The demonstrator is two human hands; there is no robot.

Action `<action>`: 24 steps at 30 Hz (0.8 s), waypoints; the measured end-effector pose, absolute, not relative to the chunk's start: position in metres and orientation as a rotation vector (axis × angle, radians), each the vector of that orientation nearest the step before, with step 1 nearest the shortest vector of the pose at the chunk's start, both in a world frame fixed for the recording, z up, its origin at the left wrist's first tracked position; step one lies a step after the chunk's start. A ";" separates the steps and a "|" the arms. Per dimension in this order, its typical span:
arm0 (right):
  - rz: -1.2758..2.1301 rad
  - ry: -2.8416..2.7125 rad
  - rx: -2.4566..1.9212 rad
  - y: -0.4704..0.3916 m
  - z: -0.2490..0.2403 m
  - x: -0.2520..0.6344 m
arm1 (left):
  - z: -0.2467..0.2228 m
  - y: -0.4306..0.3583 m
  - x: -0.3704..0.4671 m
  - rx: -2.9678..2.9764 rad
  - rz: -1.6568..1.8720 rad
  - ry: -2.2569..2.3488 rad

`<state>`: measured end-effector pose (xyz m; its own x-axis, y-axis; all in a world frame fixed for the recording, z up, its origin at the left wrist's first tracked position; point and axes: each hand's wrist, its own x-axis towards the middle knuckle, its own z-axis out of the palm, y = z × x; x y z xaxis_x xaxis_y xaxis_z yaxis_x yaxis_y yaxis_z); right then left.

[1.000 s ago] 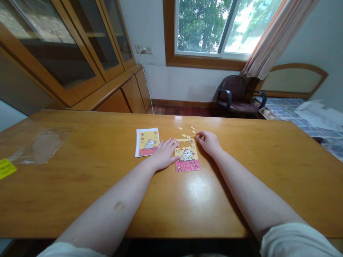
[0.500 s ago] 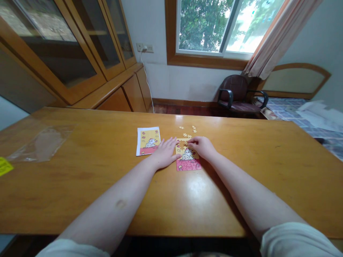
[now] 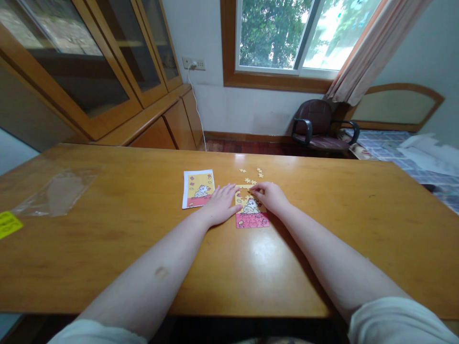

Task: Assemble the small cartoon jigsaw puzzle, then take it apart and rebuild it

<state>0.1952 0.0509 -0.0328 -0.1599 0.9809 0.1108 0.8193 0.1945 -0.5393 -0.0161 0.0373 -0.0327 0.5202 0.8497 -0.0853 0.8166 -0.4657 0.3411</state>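
Observation:
A small jigsaw puzzle (image 3: 252,220) lies on the table, pink along its near part and yellow above, with a white cartoon animal in the middle. Bare table shows through a gap in its upper part. My left hand (image 3: 223,204) rests flat with spread fingers, its fingertips and thumb along the puzzle's left edge. Over the upper right of the puzzle, my right hand (image 3: 271,197) is closed in a pinch on a puzzle piece (image 3: 250,190), mostly covered by the fingertips. Several loose pieces (image 3: 248,181) lie just beyond the puzzle.
A printed picture card (image 3: 198,181) with the same design lies left of my left hand. Farther left are a clear plastic bag (image 3: 59,193) and a yellow label (image 3: 9,224). A chair (image 3: 319,125) stands beyond the wooden table (image 3: 358,229).
My right hand has shifted very slightly to the left and away from me at the puzzle's upper part. My left hand stays in place.

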 end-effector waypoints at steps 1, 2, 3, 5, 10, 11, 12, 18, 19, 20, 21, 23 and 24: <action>0.493 -2.051 -1.682 0.051 -0.033 0.195 | -0.033 0.038 -0.016 2.423 0.141 1.381; 0.492 -2.056 -1.686 0.051 -0.032 0.195 | -0.034 0.038 -0.016 2.421 0.143 1.381; 0.493 -2.053 -1.692 0.051 -0.032 0.196 | -0.034 0.038 -0.016 2.419 0.143 1.383; 0.503 -2.030 -1.712 0.051 -0.030 0.196 | -0.034 0.038 -0.017 2.418 0.138 1.388; 0.547 -1.920 -1.726 0.047 -0.019 0.191 | -0.031 0.037 -0.016 2.432 0.126 1.378; 0.568 -1.898 -1.724 0.046 -0.017 0.189 | -0.031 0.037 -0.016 2.432 0.125 1.377; 0.591 -1.885 -1.726 0.045 -0.015 0.187 | -0.031 0.037 -0.016 2.433 0.124 1.378; 0.612 -1.870 -1.714 0.042 -0.020 0.179 | -0.035 0.039 -0.016 2.444 0.143 1.381; 0.637 -1.870 -1.687 0.041 -0.022 0.179 | -0.036 0.039 -0.016 2.445 0.143 1.380; 0.667 -1.875 -1.660 0.041 -0.024 0.179 | -0.036 0.039 -0.016 2.446 0.141 1.378; 0.695 -1.887 -1.636 0.040 -0.025 0.179 | -0.036 0.039 -0.016 2.447 0.140 1.378; 0.728 -1.909 -1.611 0.040 -0.027 0.178 | -0.036 0.039 -0.017 2.446 0.136 1.377; 0.732 -1.914 -1.611 0.039 -0.028 0.177 | -0.036 0.039 -0.017 2.446 0.134 1.378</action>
<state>0.1774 0.0393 -0.0277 -0.1496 0.9874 0.0515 0.7008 0.1427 -0.6989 -0.0166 0.0385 -0.0364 0.5281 0.8456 -0.0785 0.8146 -0.4783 0.3281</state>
